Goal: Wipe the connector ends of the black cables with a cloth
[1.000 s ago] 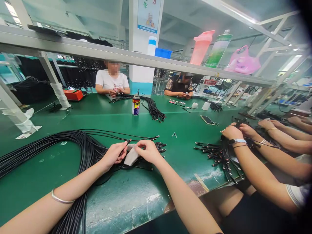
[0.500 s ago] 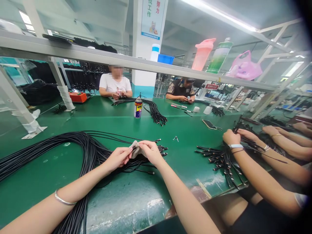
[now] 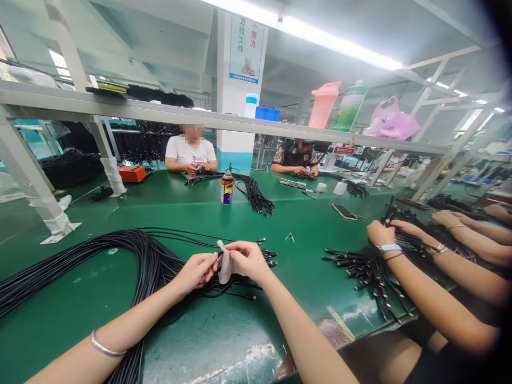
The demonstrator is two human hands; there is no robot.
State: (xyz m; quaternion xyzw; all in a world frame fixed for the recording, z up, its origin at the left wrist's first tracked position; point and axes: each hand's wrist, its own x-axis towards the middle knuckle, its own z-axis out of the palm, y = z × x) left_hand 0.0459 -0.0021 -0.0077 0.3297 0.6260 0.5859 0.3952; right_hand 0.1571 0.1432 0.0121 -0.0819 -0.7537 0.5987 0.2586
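Observation:
My left hand [image 3: 197, 272] is closed in a pinch on the end of a black cable from the big bundle of black cables [image 3: 132, 256] that lies across the green table [image 3: 192, 208]. My right hand [image 3: 248, 258] is closed on a small white cloth [image 3: 224, 264], which hangs between the two hands at the cable's end. The hands almost touch over the bundle's connector ends [image 3: 266, 256]. A silver bangle [image 3: 104, 348] sits on my left forearm.
A spray can [image 3: 226, 189] and another cable bunch [image 3: 252, 193] stand mid-table. A phone [image 3: 344, 212] lies to the right. A person's arms [image 3: 420, 277] work a cable bunch [image 3: 368, 266] on my right. Two people sit opposite. A shelf [image 3: 160, 111] carries bottles and bags.
The view has tilted up a little. My right hand has shifted its hold on the white cloth, which now hangs upright between my hands. My left hand keeps pinching the cable.

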